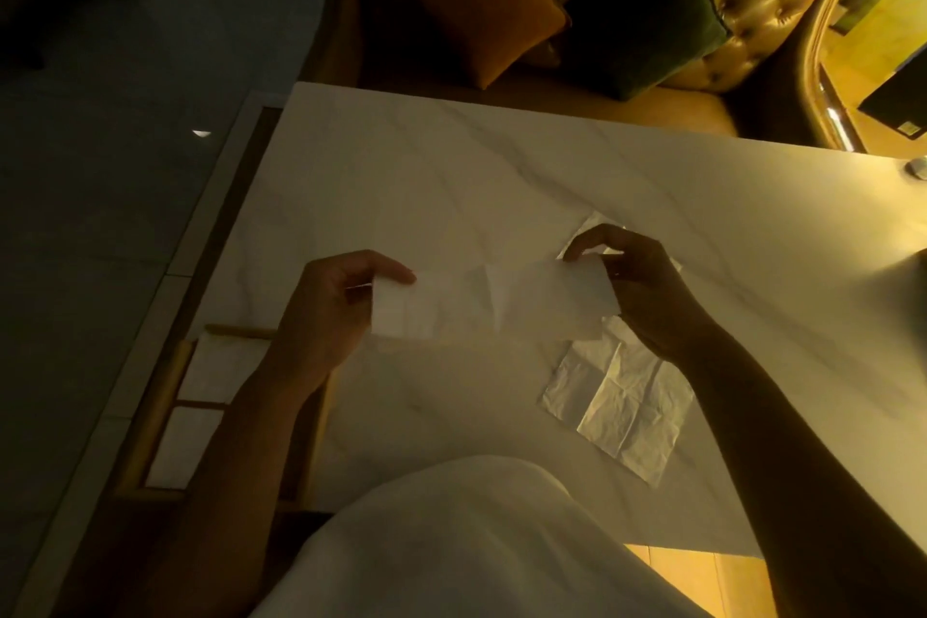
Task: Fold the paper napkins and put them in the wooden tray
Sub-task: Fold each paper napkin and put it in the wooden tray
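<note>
Above the marble surface (451, 156), left hand (331, 311) and right hand (637, 286) each pinch an end of a half-folded paper napkin (481, 304), mid-fold. Next: bring ends together, crease. Wooden tray (160, 396) sits at left edge; unfolded napkins (622, 407) lie under the right forearm.

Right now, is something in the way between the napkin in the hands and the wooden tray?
Nothing visible on the table lies between the white paper napkin and the compartmented wooden tray; only the person's own left forearm crosses over part of the tray.
</note>
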